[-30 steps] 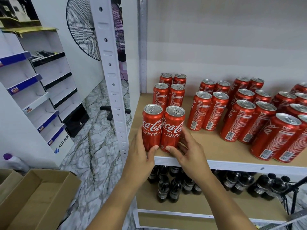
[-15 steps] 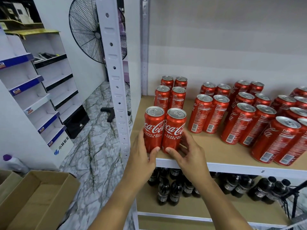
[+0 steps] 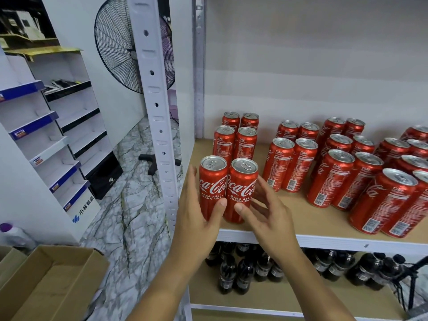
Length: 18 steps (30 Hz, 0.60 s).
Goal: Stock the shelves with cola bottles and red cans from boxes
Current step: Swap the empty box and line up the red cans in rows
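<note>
- Step: squaring the front can pair (image 3: 228, 189) at the shelf (image 3: 289, 218) edge, left end.
- Left hand (image 3: 196, 212) and right hand (image 3: 266, 212) loosely cup it, thumbs touching, not clenched.
- Next: probably let go, fetch more from the box (image 3: 46, 281).

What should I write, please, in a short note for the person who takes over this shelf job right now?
Left hand: open, thumb on the front-left can.
Right hand: open, thumb on the front-right can.
Both cans stand upright at the front edge of the upper shelf, logos forward.
Done: many red cans in paired rows on that shelf; cola bottles on the shelf below.
Left: let go, fetch more stock. The cardboard box on the floor looks empty where visible.
</note>
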Tool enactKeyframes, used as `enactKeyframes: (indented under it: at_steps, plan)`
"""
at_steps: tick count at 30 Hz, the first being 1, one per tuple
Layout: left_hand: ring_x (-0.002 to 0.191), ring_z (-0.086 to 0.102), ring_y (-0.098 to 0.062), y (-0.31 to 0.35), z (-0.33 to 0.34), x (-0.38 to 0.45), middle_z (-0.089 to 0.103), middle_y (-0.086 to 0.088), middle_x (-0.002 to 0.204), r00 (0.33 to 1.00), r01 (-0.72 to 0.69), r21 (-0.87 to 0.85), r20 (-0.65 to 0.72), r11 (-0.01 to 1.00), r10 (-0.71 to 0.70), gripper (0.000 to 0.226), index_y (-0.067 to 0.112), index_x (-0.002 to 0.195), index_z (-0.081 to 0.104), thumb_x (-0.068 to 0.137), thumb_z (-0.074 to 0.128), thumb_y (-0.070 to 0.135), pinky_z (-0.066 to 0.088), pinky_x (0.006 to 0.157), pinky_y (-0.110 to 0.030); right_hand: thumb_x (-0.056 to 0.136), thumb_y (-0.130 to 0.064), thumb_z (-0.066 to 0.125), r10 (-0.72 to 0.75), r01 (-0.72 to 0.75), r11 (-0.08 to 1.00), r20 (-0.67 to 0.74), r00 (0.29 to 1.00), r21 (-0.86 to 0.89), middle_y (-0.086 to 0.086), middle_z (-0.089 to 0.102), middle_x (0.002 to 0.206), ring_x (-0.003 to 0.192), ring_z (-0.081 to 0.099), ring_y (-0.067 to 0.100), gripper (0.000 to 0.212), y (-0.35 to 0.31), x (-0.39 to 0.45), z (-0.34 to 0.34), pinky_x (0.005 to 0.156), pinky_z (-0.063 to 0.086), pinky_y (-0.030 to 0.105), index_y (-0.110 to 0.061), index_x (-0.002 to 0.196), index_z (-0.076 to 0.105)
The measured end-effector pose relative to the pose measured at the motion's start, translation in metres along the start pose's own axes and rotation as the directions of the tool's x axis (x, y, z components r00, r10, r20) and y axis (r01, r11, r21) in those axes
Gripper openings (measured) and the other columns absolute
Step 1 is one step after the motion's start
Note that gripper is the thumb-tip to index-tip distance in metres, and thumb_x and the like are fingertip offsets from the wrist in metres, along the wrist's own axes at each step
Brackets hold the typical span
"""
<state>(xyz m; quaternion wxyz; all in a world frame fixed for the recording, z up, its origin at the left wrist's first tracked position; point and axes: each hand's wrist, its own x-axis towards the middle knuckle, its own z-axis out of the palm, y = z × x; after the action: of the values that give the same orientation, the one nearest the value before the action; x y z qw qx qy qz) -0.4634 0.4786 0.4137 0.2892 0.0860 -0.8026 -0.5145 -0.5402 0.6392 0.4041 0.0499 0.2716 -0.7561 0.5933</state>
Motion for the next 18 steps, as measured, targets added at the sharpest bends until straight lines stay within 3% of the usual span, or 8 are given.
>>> enactKeyframes:
  at_steps: [2, 5, 8, 10, 13, 16, 18]
  plan:
    - [0.147, 0.021, 0.014, 0.02, -0.002, 0.011, 0.024, 0.024, 0.164, 0.998, -0.045, -0.008, -0.037, 0.999, 0.044, 0.08, 0.036, 0.163, 0.014, 0.1, 0.062, 0.045, 0.025, 0.116, -0.013, 0.088, -0.046, 0.072, -0.026, 0.026, 1.0, -0.038, 0.999, 0.001, -0.023, 0.06, 0.135, 0.124, 0.059, 0.0, 0.071, -0.011, 0.009, -0.008, 0.101, 0.053, 0.027, -0.034, 0.15, 0.042]
    - [0.144, 0.034, 0.008, 0.05, -0.002, 0.038, 0.04, 0.017, 0.159, 0.986, -0.11, 0.014, -0.122, 0.994, 0.111, 0.064, 0.031, 0.159, 0.031, 0.103, 0.058, 0.044, 0.033, 0.116, -0.023, 0.091, -0.045, 0.063, -0.072, 0.069, 0.997, -0.115, 0.991, -0.037, -0.015, 0.065, 0.126, 0.113, 0.062, -0.005, 0.06, -0.034, 0.034, -0.026, 0.09, 0.05, 0.011, -0.024, 0.146, 0.051]
    - [0.119, 0.055, 0.006, 0.077, 0.0, 0.08, 0.062, 0.011, 0.137, 0.972, -0.123, 0.153, -0.182, 0.981, 0.15, 0.042, 0.023, 0.145, 0.054, 0.104, 0.058, 0.033, 0.041, 0.1, -0.011, 0.095, -0.041, 0.063, -0.135, 0.107, 0.979, -0.158, 0.978, -0.171, -0.014, 0.07, 0.111, 0.101, 0.065, -0.004, 0.045, -0.054, 0.073, -0.044, 0.082, 0.05, 0.009, -0.018, 0.134, 0.063]
    - [0.106, 0.06, 0.001, 0.086, 0.002, 0.109, 0.069, 0.007, 0.124, 0.983, -0.062, 0.196, -0.16, 0.979, 0.094, 0.031, 0.02, 0.133, 0.062, 0.103, 0.059, 0.023, 0.044, 0.088, -0.008, 0.094, -0.033, 0.07, -0.146, 0.108, 0.954, -0.121, 0.982, -0.279, -0.014, 0.07, 0.101, 0.094, 0.066, -0.002, 0.036, -0.064, 0.102, -0.054, 0.082, 0.052, 0.013, -0.017, 0.127, 0.067]
    - [0.109, 0.064, -0.015, 0.085, 0.007, 0.15, 0.07, -0.004, 0.125, 0.994, 0.022, 0.264, -0.109, 0.964, 0.007, 0.026, 0.011, 0.125, 0.067, 0.099, 0.061, 0.014, 0.045, 0.087, -0.015, 0.09, -0.027, 0.075, -0.097, 0.08, 0.912, -0.021, 0.995, -0.402, -0.005, 0.072, 0.104, 0.091, 0.066, 0.005, 0.035, -0.073, 0.143, -0.057, 0.089, 0.054, 0.023, -0.015, 0.123, 0.07]
    - [0.1, 0.061, -0.017, 0.09, 0.012, 0.189, 0.068, -0.01, 0.128, 0.975, 0.2, 0.405, 0.008, 0.892, -0.222, 0.022, 0.006, 0.117, 0.067, 0.097, 0.066, 0.014, 0.041, 0.08, -0.019, 0.088, -0.036, 0.077, 0.036, 0.021, 0.826, 0.091, 0.995, -0.563, -0.002, 0.071, 0.11, 0.094, 0.062, 0.01, 0.04, -0.075, 0.175, -0.054, 0.086, 0.05, 0.026, -0.014, 0.121, 0.07]
    - [0.095, 0.061, -0.022, 0.091, 0.014, 0.208, 0.068, -0.012, 0.122, 0.949, 0.238, 0.461, 0.076, 0.855, -0.305, 0.024, 0.007, 0.108, 0.063, 0.091, 0.076, 0.016, 0.044, 0.068, -0.025, 0.086, -0.04, 0.077, 0.077, 0.045, 0.779, 0.167, 0.983, -0.625, 0.005, 0.071, 0.109, 0.096, 0.064, 0.019, 0.044, -0.071, 0.19, -0.051, 0.087, 0.053, 0.035, -0.008, 0.115, 0.07]
